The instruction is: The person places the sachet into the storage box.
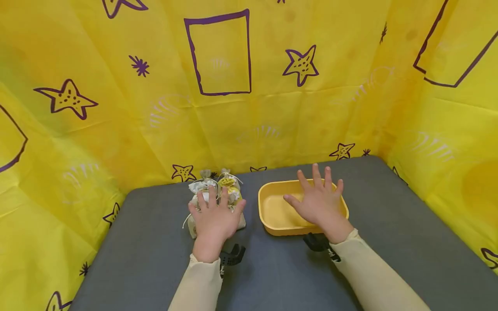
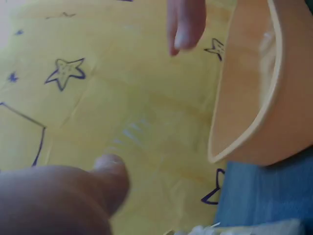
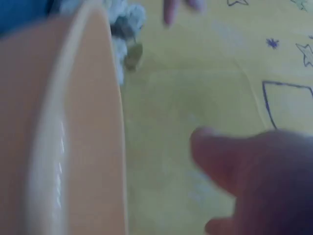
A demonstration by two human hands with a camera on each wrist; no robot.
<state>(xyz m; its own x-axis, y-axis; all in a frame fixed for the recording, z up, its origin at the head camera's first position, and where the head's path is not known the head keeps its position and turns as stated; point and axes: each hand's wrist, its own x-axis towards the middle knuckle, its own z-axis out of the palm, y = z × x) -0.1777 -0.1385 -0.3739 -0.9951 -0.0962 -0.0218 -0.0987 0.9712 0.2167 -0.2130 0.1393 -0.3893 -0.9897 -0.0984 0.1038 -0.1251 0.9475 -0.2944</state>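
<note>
My left hand point(image 1: 217, 220), fingers spread and straight, hovers over a cluster of small fabric drawstring pouches point(image 1: 233, 183) on the left of the table, partly hiding them. The pouches are beige, with white and yellow parts and thin cords. Over the right part of a yellow rectangular bin point(image 1: 268, 216), my right hand point(image 1: 320, 205) also has its fingers spread and holds nothing. The bin's visible inside is bare. In the left wrist view the thumb point(image 2: 112, 181) stretches out, with the bin point(image 2: 288, 98) at the right. The right wrist view shows the bin wall point(image 3: 93, 137) close by.
A grey table point(image 1: 155, 259) carries the pouches and the bin. Yellow cloth point(image 1: 155, 142) with purple starfish and frame drawings hangs behind the table and along both sides. Black wrist mounts point(image 1: 233, 255) sit under both wrists.
</note>
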